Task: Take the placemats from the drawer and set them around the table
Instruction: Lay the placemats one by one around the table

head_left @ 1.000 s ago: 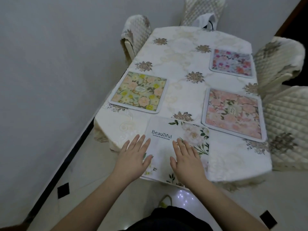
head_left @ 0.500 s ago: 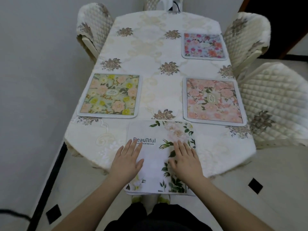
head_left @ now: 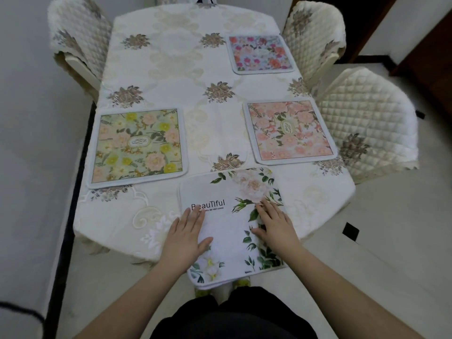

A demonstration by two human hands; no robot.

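A white placemat point(head_left: 227, 189) printed with green leaves, pale roses and the word "BeauTiful" lies at the near end of the table point(head_left: 171, 69), its near edge hanging over the rim. My left hand point(head_left: 186, 238) lies flat on its left side, fingers together. My right hand point(head_left: 275, 225) lies flat on its right side. A yellow-green floral placemat point(head_left: 138, 146) sits at the left. On the right lies a pink floral placemat point(head_left: 289, 132). A multicoloured floral placemat point(head_left: 261, 53) is at the far right.
The table wears a cream cloth with brown flower motifs. Quilted cream chairs stand at the far left point(head_left: 78, 42), far right point(head_left: 314, 42) and right point(head_left: 367, 123). A grey wall runs along the left. Tiled floor lies to the right and below.
The view swung so the table now runs straight ahead. Both hands have stayed flat on the white placemat, which shifted slightly along the near edge.
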